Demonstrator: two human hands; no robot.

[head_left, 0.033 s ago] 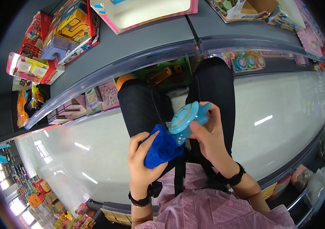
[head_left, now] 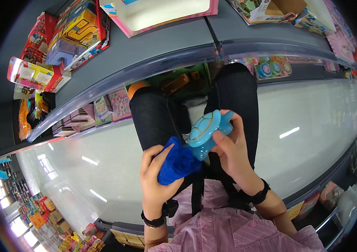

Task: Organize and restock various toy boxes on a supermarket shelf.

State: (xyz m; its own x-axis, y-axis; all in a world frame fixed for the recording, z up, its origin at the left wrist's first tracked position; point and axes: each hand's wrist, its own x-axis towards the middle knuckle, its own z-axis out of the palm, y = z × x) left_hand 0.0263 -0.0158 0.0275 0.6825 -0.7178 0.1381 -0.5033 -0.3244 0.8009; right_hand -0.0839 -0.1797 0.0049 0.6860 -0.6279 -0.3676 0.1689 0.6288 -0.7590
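Note:
My right hand (head_left: 233, 145) grips a light blue turtle-shaped plastic toy (head_left: 205, 129), its domed shell tilted up and outlined with thin gold lines. My left hand (head_left: 157, 172) is wrapped around a bunched dark blue cloth (head_left: 176, 164). The cloth's right side lies against or just beside the toy's lower left part; I cannot tell whether they touch. Both hands are above my lap, between my dark-trousered knees. The fingers of my right hand behind the toy are partly hidden.
A grey shelf (head_left: 157, 46) with a clear front edge runs across ahead of my knees. On it stand a pink-edged open carton (head_left: 166, 24) and boxed toys (head_left: 78, 31) at left. More packets (head_left: 119, 103) sit on a lower level. Pale shiny floor (head_left: 304, 113) lies on both sides.
The turtle toy has shifted very slightly up and to the right with my right hand. My left hand and the cloth look nearly the same.

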